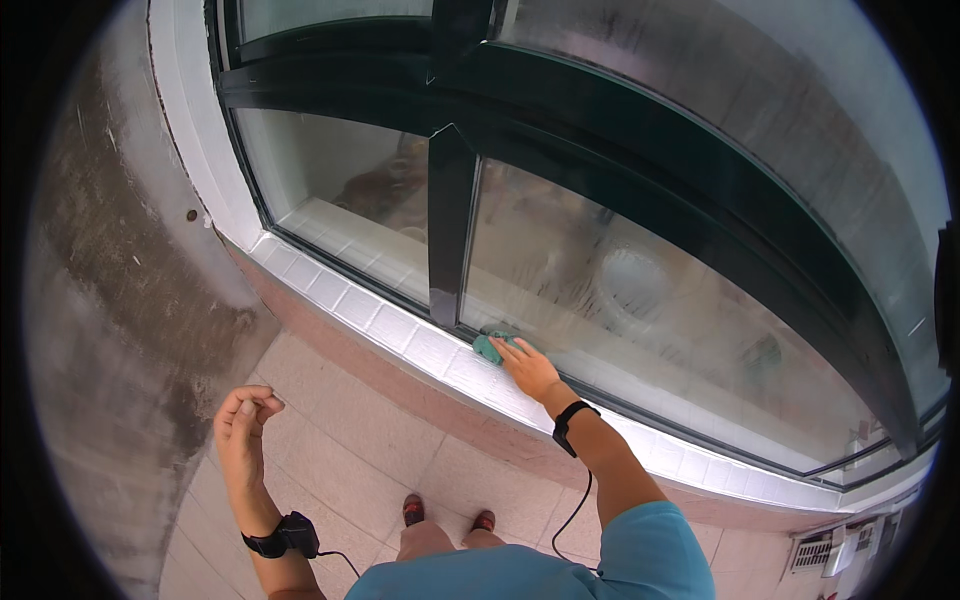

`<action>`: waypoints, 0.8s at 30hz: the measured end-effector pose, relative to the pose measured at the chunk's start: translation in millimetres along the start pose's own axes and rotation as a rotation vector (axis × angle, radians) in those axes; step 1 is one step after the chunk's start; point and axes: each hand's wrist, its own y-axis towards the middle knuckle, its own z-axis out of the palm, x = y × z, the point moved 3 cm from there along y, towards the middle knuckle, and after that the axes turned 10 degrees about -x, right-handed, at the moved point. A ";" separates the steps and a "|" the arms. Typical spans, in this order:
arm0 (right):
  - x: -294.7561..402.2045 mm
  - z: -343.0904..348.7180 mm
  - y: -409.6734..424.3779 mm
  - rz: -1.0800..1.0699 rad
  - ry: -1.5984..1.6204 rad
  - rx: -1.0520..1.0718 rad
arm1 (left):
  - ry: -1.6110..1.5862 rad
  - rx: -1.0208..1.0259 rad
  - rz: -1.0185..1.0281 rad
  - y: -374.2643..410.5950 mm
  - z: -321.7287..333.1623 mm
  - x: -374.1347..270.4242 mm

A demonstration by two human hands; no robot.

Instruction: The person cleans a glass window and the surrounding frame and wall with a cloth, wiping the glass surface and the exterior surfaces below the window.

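Note:
My right hand presses a green cloth with its fingers spread over it. The cloth sits where the white tiled window sill meets the bottom of the dark green window frame, close to the upright bar. Beside it rises a misted glass pane with streaks and droplets. My left hand hangs in the air to the left, away from the window. Its fingers are loosely curled and nothing shows in them. Each wrist wears a black band with a cable.
A stained grey concrete wall meets the white window surround on the left. Pink paving tiles lie under my feet. Below the sill runs a pinkish wall base. Vented white units stand at the lower right.

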 end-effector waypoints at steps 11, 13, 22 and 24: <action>-119.0 -237.1 14.9 0.370 -0.322 -0.700 | -0.090 0.101 0.088 56.7 13.6 -13.7; -125.3 -234.2 11.7 0.374 -0.355 -0.732 | -0.099 0.125 0.079 62.9 20.8 -11.0; -60.7 -121.7 -12.5 0.141 -0.171 -0.400 | -0.065 0.142 0.016 44.8 48.1 1.5; -64.0 -128.7 -7.4 0.192 -0.135 -0.430 | -0.074 0.162 0.022 39.5 55.5 -1.2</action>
